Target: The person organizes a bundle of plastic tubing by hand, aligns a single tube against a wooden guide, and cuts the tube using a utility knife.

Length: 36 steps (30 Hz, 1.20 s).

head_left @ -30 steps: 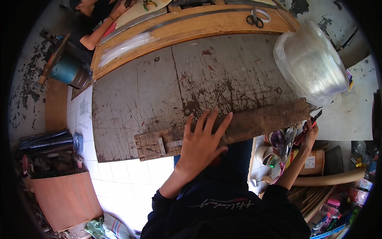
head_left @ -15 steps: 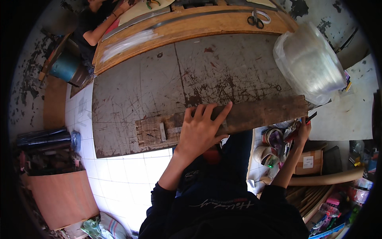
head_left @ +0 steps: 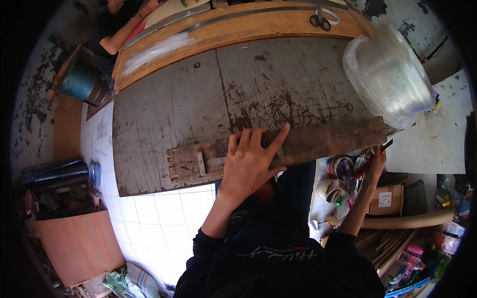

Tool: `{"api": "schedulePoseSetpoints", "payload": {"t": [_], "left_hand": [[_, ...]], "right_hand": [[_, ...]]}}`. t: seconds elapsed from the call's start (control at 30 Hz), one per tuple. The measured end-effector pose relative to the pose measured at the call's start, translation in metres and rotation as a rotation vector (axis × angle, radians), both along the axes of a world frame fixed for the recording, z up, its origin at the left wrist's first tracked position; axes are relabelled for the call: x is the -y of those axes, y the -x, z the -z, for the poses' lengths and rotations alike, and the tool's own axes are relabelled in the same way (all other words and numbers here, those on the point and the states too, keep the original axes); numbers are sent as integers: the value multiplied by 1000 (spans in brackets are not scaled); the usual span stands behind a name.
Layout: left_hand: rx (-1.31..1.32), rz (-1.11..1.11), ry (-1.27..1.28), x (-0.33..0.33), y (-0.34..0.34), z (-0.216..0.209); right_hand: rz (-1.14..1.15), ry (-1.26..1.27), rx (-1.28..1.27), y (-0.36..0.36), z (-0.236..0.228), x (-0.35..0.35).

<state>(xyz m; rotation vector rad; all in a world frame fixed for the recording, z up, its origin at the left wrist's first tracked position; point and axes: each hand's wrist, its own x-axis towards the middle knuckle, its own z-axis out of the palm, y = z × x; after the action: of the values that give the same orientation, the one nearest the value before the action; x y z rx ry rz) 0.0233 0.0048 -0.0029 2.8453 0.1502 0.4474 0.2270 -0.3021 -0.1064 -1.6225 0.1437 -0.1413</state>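
Note:
A long worn wooden plank (head_left: 328, 141) lies along the near edge of the grey scratched tabletop (head_left: 164, 116). My left hand (head_left: 252, 156) rests on top of it, fingers spread and stretched out. Toward the plank's left end, a small pale metal piece (head_left: 201, 163) sits upright across the wood. Below the plank's right end, my right hand (head_left: 376, 165) is closed around a red-handled tool (head_left: 383, 151). Its dark pointed tip (head_left: 388, 144) sticks out past my fingers; the exact kind of tool cannot be made out.
A big coil of clear plastic tubing (head_left: 392, 74) stands at the table's right. Behind lies a wooden board (head_left: 258, 26) with black-handled scissors (head_left: 320, 21) and thin clear strips (head_left: 151, 52). Another person's arm (head_left: 130, 27) shows far left. Tape rolls (head_left: 330, 191) and a carton (head_left: 385, 199) sit lower right.
The view has shifted very slightly. Both hands and the plank keep nearly the same places, and the other person's arm at the far left has moved a little.

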Motion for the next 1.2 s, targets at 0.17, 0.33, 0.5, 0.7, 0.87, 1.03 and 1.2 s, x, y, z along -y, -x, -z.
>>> {"api": "schedulePoseSetpoints", "payload": {"t": [0.17,0.33,0.5,0.7,0.87,1.03,1.2], "left_hand": [[34,-8,-25,0,1,2],[11,15,-71,-2,3,3],[23,18,-53,-1,3,5],[25,7,-52,-1,3,4],[23,11,-49,0,2,3],[27,6,-37,-1,3,4],[33,18,-24,-1,1,3]], "right_hand": [[-47,-139,-94,3,8,0],[-4,-81,11,1,7,-6],[-16,14,6,0,11,1],[-65,-100,-38,-4,20,3],[109,-42,128,4,7,-4],[159,61,208,30,-55,-47],[97,170,194,21,-55,-38]]}}
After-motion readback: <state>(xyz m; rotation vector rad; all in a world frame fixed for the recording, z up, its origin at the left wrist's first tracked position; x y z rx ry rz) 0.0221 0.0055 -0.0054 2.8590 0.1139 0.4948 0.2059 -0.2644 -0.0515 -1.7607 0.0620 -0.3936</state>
